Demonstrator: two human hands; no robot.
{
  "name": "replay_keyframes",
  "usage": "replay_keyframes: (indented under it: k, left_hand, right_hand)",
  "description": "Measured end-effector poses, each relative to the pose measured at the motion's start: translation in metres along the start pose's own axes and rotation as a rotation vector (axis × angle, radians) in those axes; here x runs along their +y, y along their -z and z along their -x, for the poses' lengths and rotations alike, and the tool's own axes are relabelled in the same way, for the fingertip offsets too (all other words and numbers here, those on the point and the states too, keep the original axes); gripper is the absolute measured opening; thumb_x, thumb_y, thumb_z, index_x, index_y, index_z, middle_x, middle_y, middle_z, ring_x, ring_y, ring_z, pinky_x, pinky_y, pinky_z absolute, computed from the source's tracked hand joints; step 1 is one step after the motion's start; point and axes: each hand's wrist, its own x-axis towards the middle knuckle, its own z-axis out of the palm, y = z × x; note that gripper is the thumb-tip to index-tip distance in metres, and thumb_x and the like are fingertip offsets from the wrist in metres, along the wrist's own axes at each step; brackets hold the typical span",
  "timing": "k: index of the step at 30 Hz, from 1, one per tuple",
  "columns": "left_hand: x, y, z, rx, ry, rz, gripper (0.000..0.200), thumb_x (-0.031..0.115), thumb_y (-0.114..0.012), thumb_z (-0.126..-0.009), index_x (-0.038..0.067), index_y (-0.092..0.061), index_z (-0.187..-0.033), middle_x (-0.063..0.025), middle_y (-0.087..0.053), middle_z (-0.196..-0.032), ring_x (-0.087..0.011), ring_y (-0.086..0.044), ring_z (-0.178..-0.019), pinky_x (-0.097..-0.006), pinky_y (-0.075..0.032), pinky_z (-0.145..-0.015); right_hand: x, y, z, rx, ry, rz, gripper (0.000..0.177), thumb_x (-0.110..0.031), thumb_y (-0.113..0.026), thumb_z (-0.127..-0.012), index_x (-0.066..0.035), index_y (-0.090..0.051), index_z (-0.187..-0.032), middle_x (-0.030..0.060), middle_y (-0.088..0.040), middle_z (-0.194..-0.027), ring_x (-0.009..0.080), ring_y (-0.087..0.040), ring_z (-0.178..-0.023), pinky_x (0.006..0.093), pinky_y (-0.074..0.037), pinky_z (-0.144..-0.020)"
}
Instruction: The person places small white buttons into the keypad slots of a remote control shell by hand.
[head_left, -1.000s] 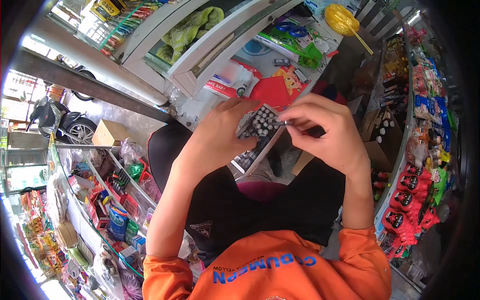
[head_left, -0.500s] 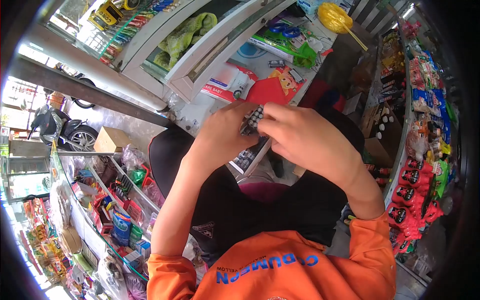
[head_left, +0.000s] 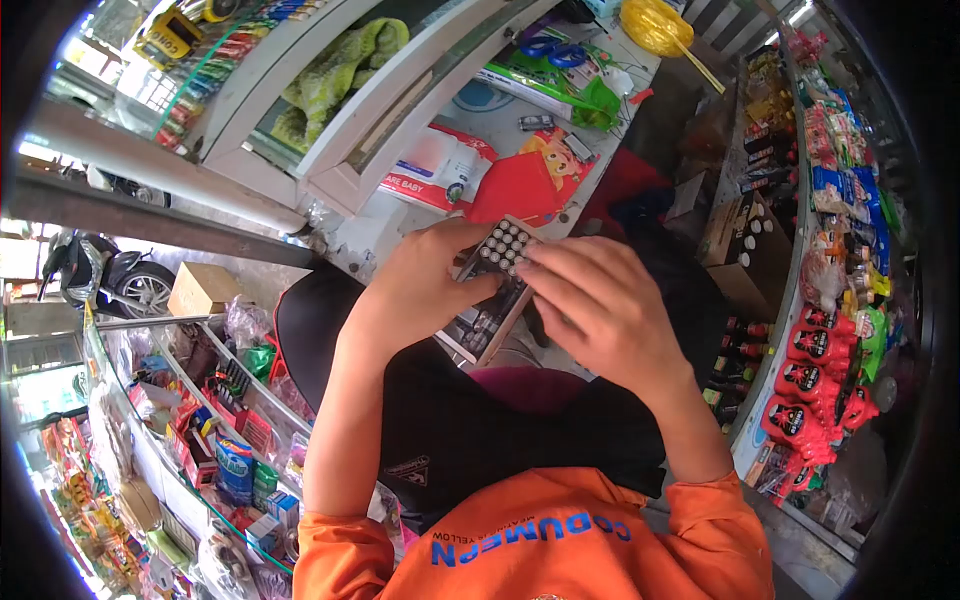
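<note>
Between my hands is a narrow box (head_left: 476, 334) with a dark, shiny side and a pale edge. Several round silver-ended batteries (head_left: 507, 243) sit packed together at its upper end. My left hand (head_left: 425, 280) is closed around the left side of the batteries, thumb across the front. On the other side, my right hand (head_left: 605, 300) has loosely bent fingers, with fingertips at the right edge of the batteries and a gap below them. Whether those fingertips pinch one battery is hard to see. A loose battery (head_left: 536, 122) lies on the counter beyond.
A red-and-white packet (head_left: 435, 170) and a red card (head_left: 515, 190) lie on the white counter (head_left: 365, 235). Blue-handled scissors (head_left: 553, 50) are farther back. Glass shelves with goods (head_left: 235, 470) stand left; shelves with red bottles (head_left: 800, 385) stand right. A cabinet frame (head_left: 340, 180) juts over the counter.
The view has shifted. My right hand has drawn down and right from the batteries, its fingers loosening. More battery ends and more of the box now show; my left hand keeps its hold.
</note>
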Motion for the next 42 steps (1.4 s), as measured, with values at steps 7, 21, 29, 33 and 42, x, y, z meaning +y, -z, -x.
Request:
replay_keyframes:
  k: [7, 21, 29, 33, 42]
  left_hand:
    - [0.002, -0.006, 0.003, 0.103, -0.090, -0.019, 0.047, 0.016, -0.081, -0.090, -0.001, -0.076, -0.132, -0.0255, -0.077, -0.112, -0.0444, -0.076, -0.104, -0.0476, -0.059, -0.089]
    - [-0.001, -0.004, 0.004, 0.049, -0.035, 0.024, 0.054, 0.012, -0.083, -0.093, -0.005, -0.072, -0.143, -0.0251, -0.079, -0.123, -0.0360, -0.079, -0.112, -0.0423, -0.060, -0.098]
    - [-0.006, -0.012, 0.007, 0.138, -0.104, 0.015, 0.062, 0.016, -0.082, -0.088, 0.001, -0.071, -0.147, -0.0280, -0.076, -0.122, -0.0478, -0.075, -0.114, -0.0505, -0.059, -0.097]
    - [-0.007, -0.013, 0.004, 0.117, -0.116, -0.013, 0.063, 0.016, -0.086, -0.087, -0.002, -0.070, -0.145, -0.0255, -0.076, -0.126, -0.0423, -0.075, -0.117, -0.0468, -0.060, -0.100]
    - [-0.014, -0.019, 0.007, 0.179, -0.142, 0.022, 0.065, 0.015, -0.089, -0.084, 0.000, -0.068, -0.144, -0.0260, -0.073, -0.126, -0.0458, -0.072, -0.118, -0.0491, -0.058, -0.101]
  right_hand:
    - [-0.004, -0.008, 0.007, 0.022, -0.004, 0.020, 0.043, -0.009, -0.085, -0.089, -0.004, -0.077, -0.131, 0.0082, -0.073, -0.134, 0.0286, -0.071, -0.121, 0.0469, -0.056, -0.110]
    - [-0.014, -0.026, -0.003, 0.098, -0.123, -0.093, 0.036, 0.000, -0.089, -0.084, -0.001, -0.075, -0.117, 0.0136, -0.072, -0.125, 0.0374, -0.073, -0.114, 0.0510, -0.059, -0.103]
    - [-0.012, -0.029, 0.001, 0.164, -0.031, -0.085, 0.033, 0.000, -0.088, -0.085, 0.002, -0.078, -0.117, 0.0141, -0.072, -0.123, 0.0351, -0.074, -0.112, 0.0485, -0.061, -0.102]
    - [-0.011, -0.028, 0.001, 0.148, 0.057, -0.034, 0.028, 0.002, -0.086, -0.086, 0.003, -0.079, -0.113, 0.0140, -0.073, -0.120, 0.0329, -0.075, -0.110, 0.0491, -0.062, -0.103]
    - [-0.002, -0.022, -0.010, 0.133, -0.195, -0.264, 0.027, 0.006, -0.090, -0.083, -0.002, -0.078, -0.106, 0.0128, -0.079, -0.113, 0.0296, -0.078, -0.101, 0.0420, -0.064, -0.088]
